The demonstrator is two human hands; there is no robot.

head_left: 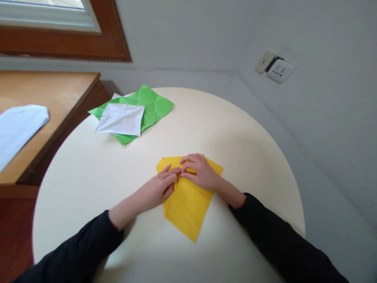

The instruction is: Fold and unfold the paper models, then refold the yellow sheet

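A sheet of yellow origami paper (190,204) lies on the round table, partly folded, with creases and a folded flap along its left side. My left hand (160,186) rests on the paper's upper left part, index finger stretched toward the middle and the other fingers curled. From the other side, my right hand (202,171) bends over the upper part, its thumb and fingertips pinched together at the paper. The fingertips of both hands meet near the fold line, and they hide the paper right beneath them.
At the table's far left lie a creased green paper sheet (156,106) and a white paper sheet (122,120) on top of it. The round cream table (250,165) stands by a wall with a socket (281,70). On the left is a wooden desk (59,86) bearing pale papers (22,127).
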